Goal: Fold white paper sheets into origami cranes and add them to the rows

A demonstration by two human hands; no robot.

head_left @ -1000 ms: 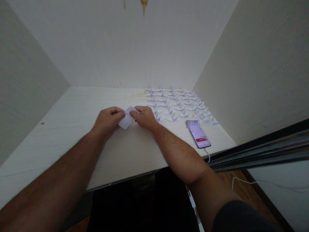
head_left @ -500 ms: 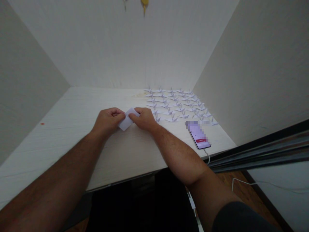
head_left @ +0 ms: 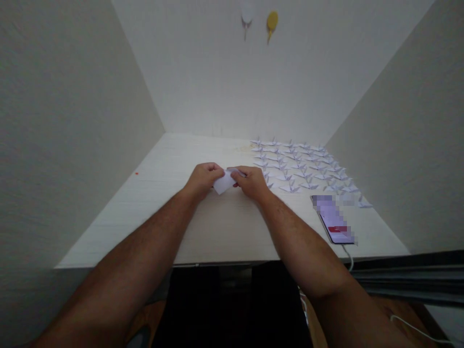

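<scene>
Between both hands, over the middle of the table, is a small white sheet of folded paper (head_left: 224,183). My left hand (head_left: 204,180) pinches its left side between thumb and fingers. On the other side my right hand (head_left: 251,181) is closed on the upper right part, its thumb lying on the paper. The top edge looks bent over near that thumb. Several white origami cranes (head_left: 289,187) stand in rows just to the right of my right hand, and the nearest ones are partly behind it.
A phone (head_left: 333,220) with a lit screen lies near the table's right front, a white cable (head_left: 348,257) running off the edge. Walls enclose the table (head_left: 145,193) on three sides. A yellow hook (head_left: 271,21) and a white hook (head_left: 247,17) are on the back wall.
My view has swung left, so everything sits further right in the picture. The paper's upper edge now looks folded over by my right hand. Both hands keep hold of it.
</scene>
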